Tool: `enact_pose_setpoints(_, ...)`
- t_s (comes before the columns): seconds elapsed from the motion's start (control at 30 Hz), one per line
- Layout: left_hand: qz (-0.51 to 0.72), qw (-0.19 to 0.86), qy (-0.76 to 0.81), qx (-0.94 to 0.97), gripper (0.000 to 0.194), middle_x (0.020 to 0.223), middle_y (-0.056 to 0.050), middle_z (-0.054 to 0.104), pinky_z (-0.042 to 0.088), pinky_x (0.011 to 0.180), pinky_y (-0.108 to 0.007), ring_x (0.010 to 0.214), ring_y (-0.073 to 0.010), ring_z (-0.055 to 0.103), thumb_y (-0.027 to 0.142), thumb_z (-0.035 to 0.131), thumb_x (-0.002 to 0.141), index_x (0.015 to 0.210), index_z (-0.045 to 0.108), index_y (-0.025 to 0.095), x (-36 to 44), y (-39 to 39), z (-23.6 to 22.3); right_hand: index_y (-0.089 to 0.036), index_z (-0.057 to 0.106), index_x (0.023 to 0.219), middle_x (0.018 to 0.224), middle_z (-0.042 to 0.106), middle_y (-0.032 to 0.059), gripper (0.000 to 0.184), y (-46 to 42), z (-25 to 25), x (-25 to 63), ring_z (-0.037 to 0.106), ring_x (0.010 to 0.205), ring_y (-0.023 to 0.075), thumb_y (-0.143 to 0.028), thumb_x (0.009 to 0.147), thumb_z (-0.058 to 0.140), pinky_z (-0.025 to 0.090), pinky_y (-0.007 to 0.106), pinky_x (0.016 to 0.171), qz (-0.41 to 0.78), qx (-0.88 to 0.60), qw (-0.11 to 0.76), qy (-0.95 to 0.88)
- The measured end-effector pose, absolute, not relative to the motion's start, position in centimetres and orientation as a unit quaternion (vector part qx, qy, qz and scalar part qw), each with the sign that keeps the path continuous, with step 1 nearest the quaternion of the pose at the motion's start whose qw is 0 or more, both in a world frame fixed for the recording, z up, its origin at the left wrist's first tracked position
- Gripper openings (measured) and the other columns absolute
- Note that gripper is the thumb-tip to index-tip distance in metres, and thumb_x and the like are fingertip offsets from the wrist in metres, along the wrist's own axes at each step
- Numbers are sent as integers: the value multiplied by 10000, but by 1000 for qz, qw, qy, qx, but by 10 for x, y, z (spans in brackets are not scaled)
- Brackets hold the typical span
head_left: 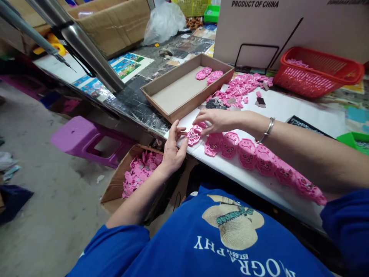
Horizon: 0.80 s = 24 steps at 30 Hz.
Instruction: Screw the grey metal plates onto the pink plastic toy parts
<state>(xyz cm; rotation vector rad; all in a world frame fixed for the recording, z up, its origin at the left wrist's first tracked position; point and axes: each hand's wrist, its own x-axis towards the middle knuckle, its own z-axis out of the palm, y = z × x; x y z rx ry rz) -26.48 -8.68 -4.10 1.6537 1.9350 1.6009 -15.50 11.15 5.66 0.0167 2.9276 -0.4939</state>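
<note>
A pink moulded plastic piece [194, 135] with small metal-looking parts in its face lies at the near left end of the white work surface. My right hand [215, 120] reaches over from the right, its fingers and thumb curled on the far and right edges of that piece. To its left is my left hand [173, 150], fingers stretched and thumb apart, the thumb tip close to or touching the piece's near edge. A row of similar pink pieces [247, 154] runs along the table's front edge, under my right forearm. Their finer details are too small to make out.
Behind my hands stands a shallow wooden tray [173, 112] with two pink pieces. Beyond are a heap of pink parts [242, 87] and a red basket [308, 79]. Below left are a carton [113, 194] of pink parts and a purple stool [76, 136]. A metal post [92, 54] rises at left.
</note>
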Motion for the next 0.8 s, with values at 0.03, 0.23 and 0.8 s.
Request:
enact_pose_setpoints(0.03,517,51,649,556,608,1262,-113,571,507,1020,-416,1111,-192,626,326,517,975,1512,240,255,-265,-87,-40,-152,631,1261,1228,608,139,428,114,60,-149,593,1059,233,-357,886,646,467,345,930,-173,22,66,982)
enact_pose_setpoints(0.23,336,-4,662,670,1029,1532,-220,366,363,1147,-536,1409,-359,398,703,645,787,1548,188,184,-267,-80,-32,-175,671,1165,1162,640,108,321,127,78,-91,607,1010,233,-340,895,615,484,390,910,-156,122,-86,976)
enact_pose_setpoints(0.8,304,-76,591,743,935,1589,-181,291,236,1190,-593,1470,-392,279,595,667,828,1567,203,259,-236,-61,-25,-203,613,1268,1324,585,150,377,41,34,151,567,1247,304,-387,952,520,464,528,1074,-92,400,-237,881)
